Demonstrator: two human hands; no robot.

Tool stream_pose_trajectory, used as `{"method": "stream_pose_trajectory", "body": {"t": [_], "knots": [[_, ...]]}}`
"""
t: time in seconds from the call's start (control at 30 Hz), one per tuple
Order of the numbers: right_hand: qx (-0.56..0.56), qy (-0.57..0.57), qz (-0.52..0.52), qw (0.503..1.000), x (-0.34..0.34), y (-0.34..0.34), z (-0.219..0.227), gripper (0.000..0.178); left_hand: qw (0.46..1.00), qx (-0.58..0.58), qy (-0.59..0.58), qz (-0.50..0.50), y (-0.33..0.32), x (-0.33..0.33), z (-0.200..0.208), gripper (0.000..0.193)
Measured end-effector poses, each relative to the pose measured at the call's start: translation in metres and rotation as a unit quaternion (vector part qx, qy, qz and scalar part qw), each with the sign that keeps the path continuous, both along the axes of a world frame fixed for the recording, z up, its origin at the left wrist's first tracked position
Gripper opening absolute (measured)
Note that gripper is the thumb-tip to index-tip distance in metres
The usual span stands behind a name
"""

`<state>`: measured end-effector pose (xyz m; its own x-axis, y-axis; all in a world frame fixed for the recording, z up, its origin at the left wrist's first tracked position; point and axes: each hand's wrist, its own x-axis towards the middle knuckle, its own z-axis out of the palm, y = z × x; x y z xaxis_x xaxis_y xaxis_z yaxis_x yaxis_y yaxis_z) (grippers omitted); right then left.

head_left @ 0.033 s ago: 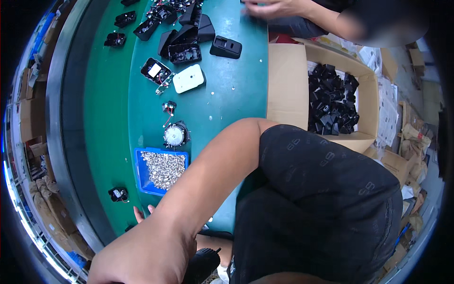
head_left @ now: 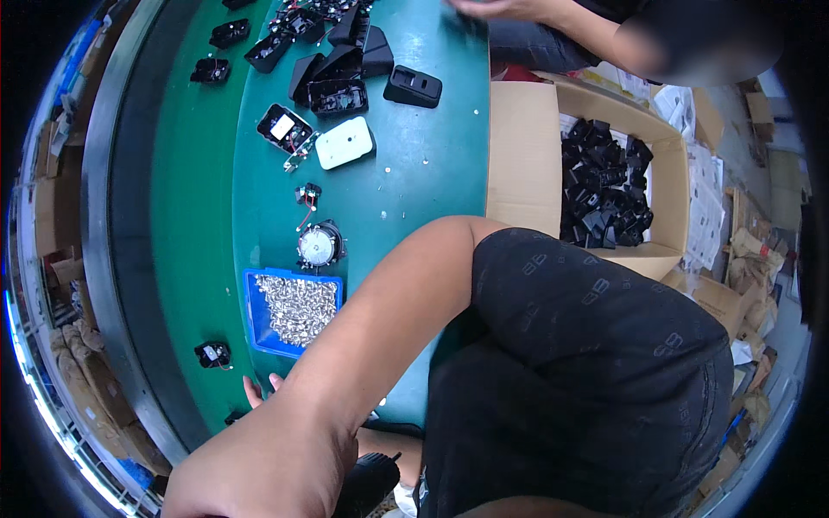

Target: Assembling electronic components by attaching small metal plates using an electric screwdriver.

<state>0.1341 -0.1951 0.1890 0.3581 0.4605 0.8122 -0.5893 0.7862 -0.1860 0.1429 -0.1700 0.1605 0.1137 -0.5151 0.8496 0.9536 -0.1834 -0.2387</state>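
Note:
My right arm crosses the bench, and my right hand [head_left: 255,462] is closed at the lower left, its back toward me and its fingers hidden. Beside its wrist a black electric screwdriver [head_left: 367,485] with a thin tip juts out, apparently in its grip. Of my left hand [head_left: 262,390] only two fingertips show past the right wrist, stretched and apart; its palm is hidden. Just beyond them stands a blue tray [head_left: 262,338] of small silver metal parts [head_left: 298,308]. Behind the tray sits a round motor-like part [head_left: 320,244], with a small wired part [head_left: 307,197] farther back.
Black housings [head_left: 337,95] pile up at the far end, near a white cover [head_left: 344,143]. On the green strip [head_left: 186,259] at left lie several black parts [head_left: 212,354]. A cardboard box [head_left: 672,207] of black pieces stands at right. Another person's hand [head_left: 492,7] is at the top.
The other person's hand has moved up, partly out of the picture. My own hands and the things on the bench look almost unchanged.

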Motion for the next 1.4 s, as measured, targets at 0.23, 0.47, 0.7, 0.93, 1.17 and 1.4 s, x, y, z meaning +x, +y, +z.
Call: {"method": "stream_pose_trajectory", "body": {"t": [0.23,0.47,0.7,0.93,1.17,1.4], "knots": [[-0.058,-0.006,0.045,0.997,-0.008,0.007,-0.001,0.046,0.982,-0.159,0.09,-0.041,0.044,-0.013,-0.027,0.054],[-0.131,0.01,0.036,0.991,-0.009,0.016,-0.009,0.047,0.926,-0.311,0.187,-0.108,0.067,-0.023,-0.062,0.05],[-0.074,0.039,0.056,0.995,-0.008,0.008,-0.005,0.044,0.841,-0.437,0.268,-0.173,0.093,-0.037,-0.089,0.047],[-0.082,0.017,0.056,0.995,-0.004,0.016,-0.009,0.039,0.726,-0.551,0.335,-0.238,0.113,-0.052,-0.111,0.043],[-0.152,0.024,0.02,0.988,-0.005,0.005,-0.001,0.042,0.59,-0.643,0.383,-0.304,0.135,-0.066,-0.128,0.04],[-0.233,0.017,0.085,0.969,-0.003,0.012,-0.015,0.046,0.427,-0.717,0.421,-0.356,0.161,-0.091,-0.149,0.037]]}}
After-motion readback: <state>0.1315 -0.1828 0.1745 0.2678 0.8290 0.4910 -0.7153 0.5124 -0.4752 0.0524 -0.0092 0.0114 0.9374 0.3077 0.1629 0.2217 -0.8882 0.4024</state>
